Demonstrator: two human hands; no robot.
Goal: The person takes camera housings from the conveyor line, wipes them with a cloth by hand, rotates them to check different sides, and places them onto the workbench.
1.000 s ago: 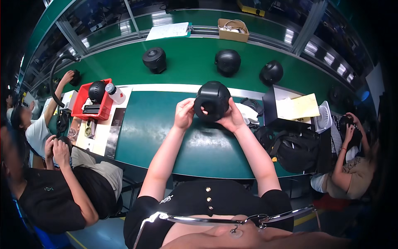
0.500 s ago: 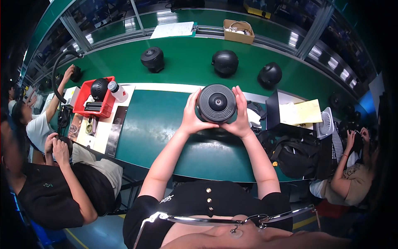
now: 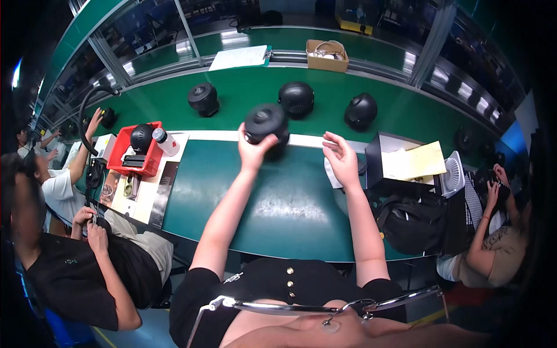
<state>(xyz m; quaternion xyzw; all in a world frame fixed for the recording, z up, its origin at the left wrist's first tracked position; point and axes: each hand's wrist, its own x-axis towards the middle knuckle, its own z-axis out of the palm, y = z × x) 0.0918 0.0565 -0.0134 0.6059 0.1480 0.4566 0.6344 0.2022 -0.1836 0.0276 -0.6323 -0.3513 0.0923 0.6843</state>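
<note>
My left hand [image 3: 255,148] is closed on a black rounded device [image 3: 266,120] with a ringed top, its thumb across the near side. The device is held up by the worktable's far edge, tilted, and its exact kind cannot be told. To its right, my right hand [image 3: 343,159] is raised and apart from it, fingers loosely spread with nothing in them. Just beyond, on the green belt [image 3: 243,95], stand similar black devices: one at the left [image 3: 203,99], one in the middle [image 3: 296,99], partly behind the held one, and one at the right [image 3: 361,111].
A red bin [image 3: 155,165] with black parts and a white bottle [image 3: 165,142] are at the left of the green worktable [image 3: 255,209]. At the right are a black box [image 3: 377,162] with yellow paper and a black bag [image 3: 415,223]. Several people work at both sides.
My right hand has come off the device and moved right. My left hand alone now carries it, left and slightly away from me, tilted. The belt's devices appear slightly further left.
</note>
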